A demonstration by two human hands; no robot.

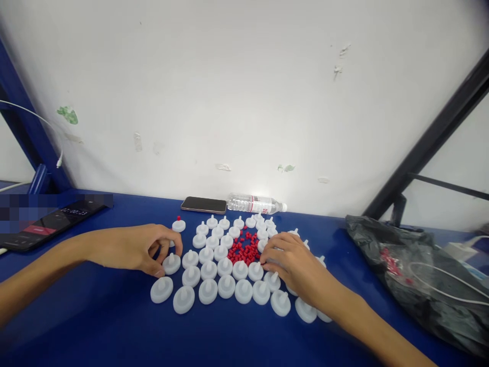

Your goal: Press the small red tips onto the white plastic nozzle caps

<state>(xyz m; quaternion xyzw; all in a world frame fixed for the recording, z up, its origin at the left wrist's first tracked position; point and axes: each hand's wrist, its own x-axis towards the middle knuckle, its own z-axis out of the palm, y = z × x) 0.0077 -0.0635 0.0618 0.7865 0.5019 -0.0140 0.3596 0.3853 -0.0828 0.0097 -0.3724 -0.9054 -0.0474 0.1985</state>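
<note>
Left hand (141,247): grip pinching a white disc (171,264) by its rim, on blue surface (114,326). Right hand (292,259) beside red caps (244,251); cannot tell whether pinching. Left-side phone (57,221) timer ends "00:23"; bottle label (260,205) illegible.

Discs (208,294): milky plastic, smooth, satin. Caps (246,251): red plastic, smooth, faint sheen. Bench (114,316): smooth blue surface, low sheen. Bottle (239,203): clear plastic, glossy, ribbed (label (262,205) paper or film, cannot tell). Phone (204,205): dark, glassy front, glossy. Bag (424,306): black plastic film, crinkled, shiny. Wall (229,92): matt, patchy.
</note>
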